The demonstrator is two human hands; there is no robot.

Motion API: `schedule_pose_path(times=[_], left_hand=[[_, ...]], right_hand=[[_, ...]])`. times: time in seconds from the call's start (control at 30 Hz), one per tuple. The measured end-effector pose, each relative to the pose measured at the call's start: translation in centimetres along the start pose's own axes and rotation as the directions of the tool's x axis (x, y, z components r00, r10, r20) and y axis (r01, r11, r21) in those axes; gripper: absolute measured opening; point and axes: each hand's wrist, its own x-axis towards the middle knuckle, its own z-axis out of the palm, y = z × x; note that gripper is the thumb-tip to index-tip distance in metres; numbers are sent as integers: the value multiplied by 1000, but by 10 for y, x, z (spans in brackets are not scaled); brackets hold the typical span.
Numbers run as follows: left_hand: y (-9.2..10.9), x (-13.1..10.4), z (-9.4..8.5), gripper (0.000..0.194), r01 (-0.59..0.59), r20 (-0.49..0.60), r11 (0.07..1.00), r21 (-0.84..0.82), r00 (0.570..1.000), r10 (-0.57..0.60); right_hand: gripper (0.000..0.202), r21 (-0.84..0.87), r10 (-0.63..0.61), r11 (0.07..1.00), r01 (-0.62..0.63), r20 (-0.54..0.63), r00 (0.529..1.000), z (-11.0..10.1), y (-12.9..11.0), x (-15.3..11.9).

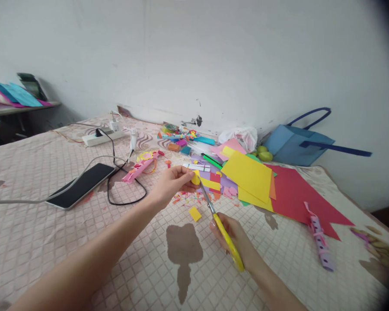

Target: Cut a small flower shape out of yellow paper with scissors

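My left hand [177, 180] pinches a small piece of yellow paper [196, 177] between thumb and fingers. Yellow-handled scissors [227, 237] are gripped in my right hand [231, 231], their blades pointing up and left to the edge of that piece. Whether the blades are apart is too small to make out. On the cloth just below lies a yellow paper rectangle [195, 214]. Behind my left fingers, a yellow strip [211, 185] rests across red and purple paper. Tiny coloured paper scraps [189, 198] are scattered around there.
Yellow sheets [251, 172] and red paper [301, 194] lie to the right, with a decorated lilac paper roll [320, 242]. A blue bag [298, 144] stands by the wall. At left are a black-screened tablet [82, 185], cables and a power strip [102, 137]. A pink paper craft [142, 166] lies mid-table.
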Motion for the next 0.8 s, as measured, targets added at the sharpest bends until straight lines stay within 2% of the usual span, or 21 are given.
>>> schedule_pose_path(times=[0.13,0.8], left_hand=[[-1,1,0,18,14,2,1000,-16,1000,-14],[-2,-2,2,23,26,66,999,-33,998,-24]], right_hand=[[29,30,33,999,-34,15,999,0,-5,-2],[35,118,47,992,-48,14,999,0,-8,-3]])
